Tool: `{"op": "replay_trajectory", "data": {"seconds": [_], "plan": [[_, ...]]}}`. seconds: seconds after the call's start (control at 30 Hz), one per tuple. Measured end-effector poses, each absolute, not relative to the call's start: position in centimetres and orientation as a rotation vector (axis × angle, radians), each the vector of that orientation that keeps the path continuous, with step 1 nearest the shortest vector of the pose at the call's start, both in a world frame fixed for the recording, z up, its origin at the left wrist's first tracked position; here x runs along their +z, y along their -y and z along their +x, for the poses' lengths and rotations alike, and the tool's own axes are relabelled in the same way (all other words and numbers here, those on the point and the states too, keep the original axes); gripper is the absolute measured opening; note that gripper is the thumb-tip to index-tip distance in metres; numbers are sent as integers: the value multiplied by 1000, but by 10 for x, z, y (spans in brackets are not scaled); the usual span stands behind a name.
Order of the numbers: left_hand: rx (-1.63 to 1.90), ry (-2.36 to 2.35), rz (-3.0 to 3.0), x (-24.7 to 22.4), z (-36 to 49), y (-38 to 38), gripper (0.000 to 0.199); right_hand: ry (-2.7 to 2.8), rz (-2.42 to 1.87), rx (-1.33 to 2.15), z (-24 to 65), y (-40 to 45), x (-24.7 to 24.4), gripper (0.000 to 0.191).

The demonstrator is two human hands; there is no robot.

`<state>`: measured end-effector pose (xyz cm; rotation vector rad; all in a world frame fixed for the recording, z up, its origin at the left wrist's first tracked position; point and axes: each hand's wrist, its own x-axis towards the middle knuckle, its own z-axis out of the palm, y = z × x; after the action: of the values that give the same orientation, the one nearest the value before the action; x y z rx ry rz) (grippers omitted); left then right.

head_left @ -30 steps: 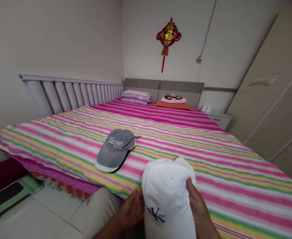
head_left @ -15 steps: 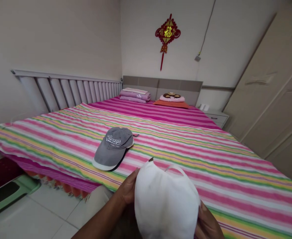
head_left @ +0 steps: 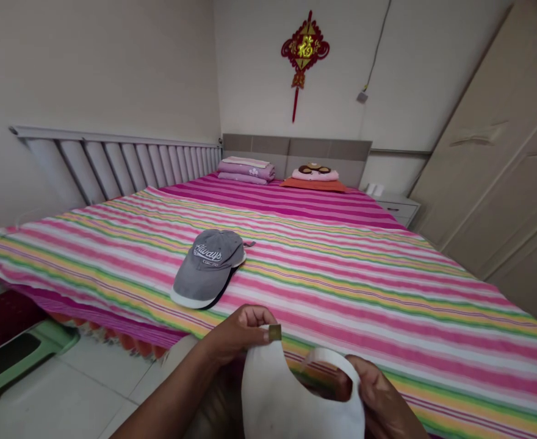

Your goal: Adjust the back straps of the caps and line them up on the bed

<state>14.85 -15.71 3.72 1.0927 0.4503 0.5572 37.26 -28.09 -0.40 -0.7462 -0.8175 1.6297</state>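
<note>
A white cap hangs between my two hands at the bottom centre, its rear opening and strap facing up. My left hand pinches the edge beside a small brass-coloured buckle. On the other side, my right hand grips the cap near the curved strap. A grey cap with white lettering and a white-edged brim lies on the striped bedspread, ahead and to the left of my hands.
Folded purple bedding and a pink folded item on orange cloth sit by the headboard. A green stool stands at lower left, a white nightstand at far right.
The white cap has been lowered and turned so its opening shows. My left hand has moved up to the edge by the buckle; my right hand is now by the strap.
</note>
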Motion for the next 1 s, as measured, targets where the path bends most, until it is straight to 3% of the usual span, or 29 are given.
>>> {"op": "replay_trajectory", "data": {"seconds": [0.17,0.33,0.5,0.63,0.77,1.0], "plan": [[571,-517,1137,44,153,164,21,1011,-827,1571,374,274,13,25],[575,-570,1141,48,155,169,18,1076,-850,1438,369,268,36,33],[557,-556,1124,51,156,171,24,1224,-987,1360,365,266,54,25],[627,-416,1071,52,161,171,27,1243,-1122,1312,352,264,69,31],[663,-411,1039,53,166,172,19,1214,-1192,1257,341,260,74,28],[711,-436,1003,55,175,179,24,1141,-1172,1288,326,248,68,32]]}}
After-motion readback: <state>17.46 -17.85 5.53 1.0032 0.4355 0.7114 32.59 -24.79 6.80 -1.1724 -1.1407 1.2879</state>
